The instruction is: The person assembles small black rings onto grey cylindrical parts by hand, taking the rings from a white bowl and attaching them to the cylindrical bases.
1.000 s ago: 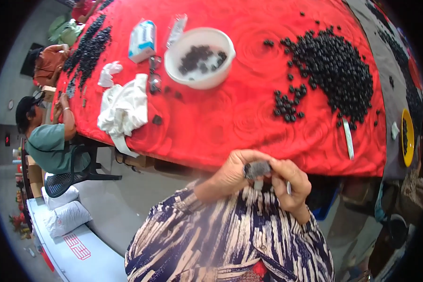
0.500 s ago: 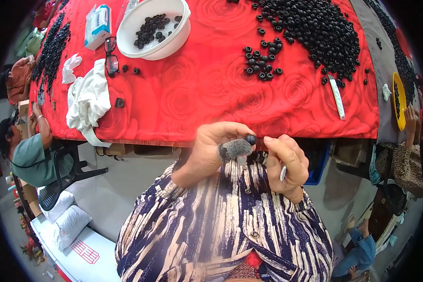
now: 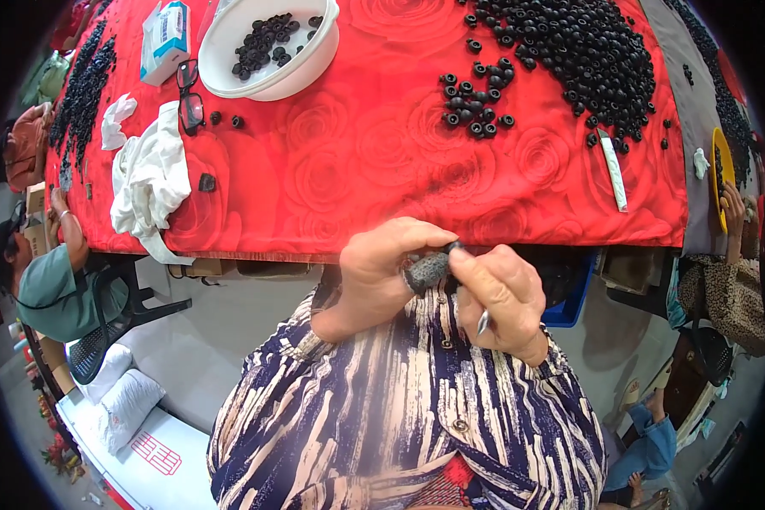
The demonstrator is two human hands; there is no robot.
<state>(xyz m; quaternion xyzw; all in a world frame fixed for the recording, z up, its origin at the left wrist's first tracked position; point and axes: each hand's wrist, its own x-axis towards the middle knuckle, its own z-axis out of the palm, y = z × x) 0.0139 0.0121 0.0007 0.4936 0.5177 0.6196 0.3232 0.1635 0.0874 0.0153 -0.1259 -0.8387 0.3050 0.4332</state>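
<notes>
My left hand [image 3: 374, 265] pinches a small black round piece [image 3: 452, 246], mostly hidden between the fingertips, just off the table's near edge. A worn grey cover [image 3: 426, 272] sleeves one finger of that hand. My right hand [image 3: 512, 297] meets the piece with its fingertips. Its curled fingers also grip a slim tool with a silver pointed tip [image 3: 484, 323]; the rest of the tool is hidden. Beyond both hands, several loose black ring-like pieces [image 3: 476, 109] lie on the red tablecloth [image 3: 340, 161], beside a large pile of them [image 3: 582, 72].
A white bowl [image 3: 302, 75] with black pieces stands far left. Near it are a tissue pack [image 3: 165, 44], glasses [image 3: 192, 110] and a white cloth [image 3: 151, 174]. A slim white-handled tool [image 3: 614, 174] lies right. Another person [image 3: 47, 276] sits left; a hand holds a yellow tray [image 3: 720, 183] right.
My right hand has moved left, closing the gap to the black piece, and its fingertips now touch it. My left hand has turned slightly. The table view has shifted a little.
</notes>
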